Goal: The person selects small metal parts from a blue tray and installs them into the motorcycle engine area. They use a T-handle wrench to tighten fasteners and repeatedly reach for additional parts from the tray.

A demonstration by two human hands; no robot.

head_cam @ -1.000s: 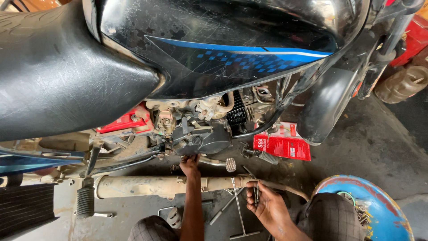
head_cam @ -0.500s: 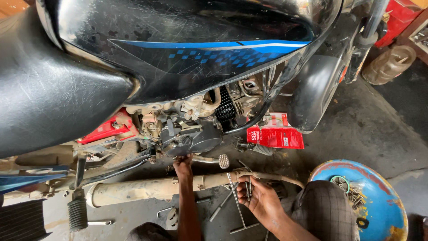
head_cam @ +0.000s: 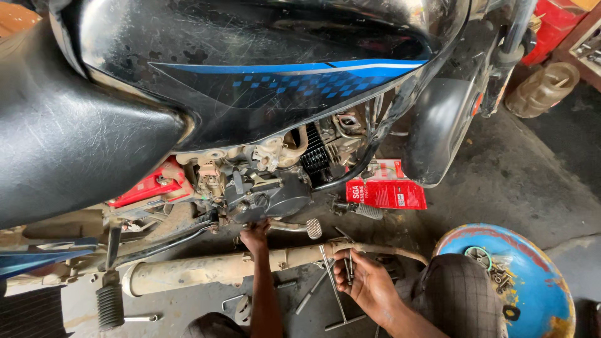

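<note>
Under the black fuel tank (head_cam: 250, 69) with its blue chequered stripe, your left hand (head_cam: 255, 235) reaches up to the dark engine cover (head_cam: 275, 197) and touches its lower edge; the fingers curl against the metal, but you cannot tell whether they grip anything. Your right hand (head_cam: 369, 285) is lower, near the dusty exhaust pipe (head_cam: 213, 269), clenched around a slim metal tool (head_cam: 348, 268) that stands almost upright out of the fist. Just beside that hand a T-handle wrench (head_cam: 335, 297) lies on the concrete floor (head_cam: 519, 181), its bar end near your knee.

Behind the engine, on the floor, lies a flat red rectangular package (head_cam: 388, 193) with white lettering and a paler panel at its top edge; the frame tube partly covers its left side. A second red box (head_cam: 150, 184) shows to the left, tucked behind the engine, mostly hidden. At your right knee sits a round blue tray (head_cam: 544, 281) with a rusty rim, holding small bolts and rings. Far right, a tan plastic jug (head_cam: 541, 94) lies tilted near a red container (head_cam: 557, 25).
</note>
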